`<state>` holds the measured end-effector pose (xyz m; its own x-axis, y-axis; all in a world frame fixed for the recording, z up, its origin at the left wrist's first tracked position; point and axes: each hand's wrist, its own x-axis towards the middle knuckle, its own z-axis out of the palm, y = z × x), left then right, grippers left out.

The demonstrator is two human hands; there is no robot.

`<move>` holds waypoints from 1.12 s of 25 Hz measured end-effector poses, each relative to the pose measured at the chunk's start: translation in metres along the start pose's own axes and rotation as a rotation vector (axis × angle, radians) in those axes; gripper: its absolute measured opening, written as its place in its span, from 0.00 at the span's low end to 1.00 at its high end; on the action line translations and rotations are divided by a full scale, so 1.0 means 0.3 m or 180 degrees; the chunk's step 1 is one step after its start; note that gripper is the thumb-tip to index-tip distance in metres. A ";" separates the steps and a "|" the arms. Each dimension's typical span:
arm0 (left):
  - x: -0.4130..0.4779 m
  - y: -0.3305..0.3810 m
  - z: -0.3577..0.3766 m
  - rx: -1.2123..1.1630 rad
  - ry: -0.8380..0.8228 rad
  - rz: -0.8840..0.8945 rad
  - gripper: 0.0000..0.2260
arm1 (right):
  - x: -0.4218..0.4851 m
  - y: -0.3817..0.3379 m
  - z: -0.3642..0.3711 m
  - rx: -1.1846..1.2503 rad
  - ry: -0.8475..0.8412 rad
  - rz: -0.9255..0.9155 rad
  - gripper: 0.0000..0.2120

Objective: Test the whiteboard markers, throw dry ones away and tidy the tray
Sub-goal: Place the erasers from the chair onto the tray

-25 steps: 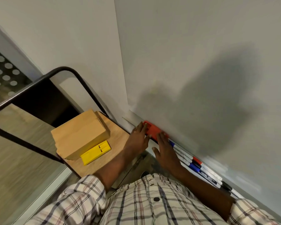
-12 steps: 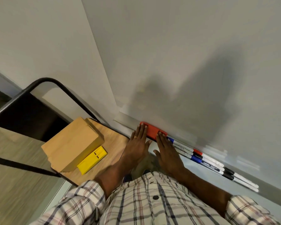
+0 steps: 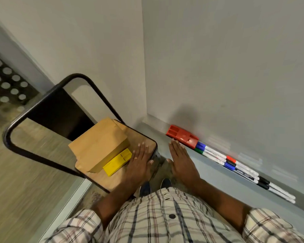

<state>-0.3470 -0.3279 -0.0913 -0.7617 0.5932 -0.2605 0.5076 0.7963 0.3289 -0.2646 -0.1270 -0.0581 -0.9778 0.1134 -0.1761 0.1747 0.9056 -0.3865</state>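
Note:
A red eraser (image 3: 182,136) lies at the left end of the whiteboard tray (image 3: 197,165). Right of it, several markers (image 3: 235,165) with blue, green, red and black caps lie in rows along the tray. My right hand (image 3: 182,162) hovers flat with straight fingers just in front of the eraser, holding nothing. My left hand (image 3: 139,162) is flat with fingers spread over the wooden stool seat (image 3: 112,179), beside a yellow block (image 3: 117,161). The whiteboard (image 3: 226,67) rises above the tray.
A brown cardboard box (image 3: 98,146) sits on the stool with the yellow block against it. The stool's black metal frame (image 3: 47,95) loops up at the left. The stool stands close to the tray's left end. My shoes show on the floor below.
Both hands have drawn back from the red eraser. The left hand moved left over the stool seat; the right hand pulled slightly toward me. The camera view shifted.

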 end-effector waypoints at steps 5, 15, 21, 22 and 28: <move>-0.175 -0.188 0.047 -0.0245 -0.0080 -0.0595 0.37 | 0.095 -0.144 0.120 0.0223 -0.0293 -0.0127 0.32; -0.352 -0.387 0.038 -0.1529 0.0239 -0.1057 0.26 | 0.270 -0.336 0.319 0.0695 -0.1199 -0.0378 0.37; -0.299 -0.381 -0.005 -0.3188 0.0209 -0.1779 0.25 | 0.285 -0.396 0.312 0.1129 -0.1185 -0.0127 0.35; -0.287 -0.381 -0.006 -0.3304 0.0229 -0.1831 0.25 | 0.273 -0.399 0.301 0.1214 -0.1144 -0.0154 0.34; -0.247 -0.282 -0.003 -0.3157 0.0268 -0.1287 0.23 | 0.135 -0.335 0.222 0.1709 -0.0729 0.0244 0.29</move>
<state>-0.3339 -0.4394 -0.0990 -0.8445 0.2670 -0.4643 -0.3128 0.4579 0.8322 -0.3141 -0.2405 -0.0867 -0.9206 0.0253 -0.3897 0.3365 0.5577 -0.7588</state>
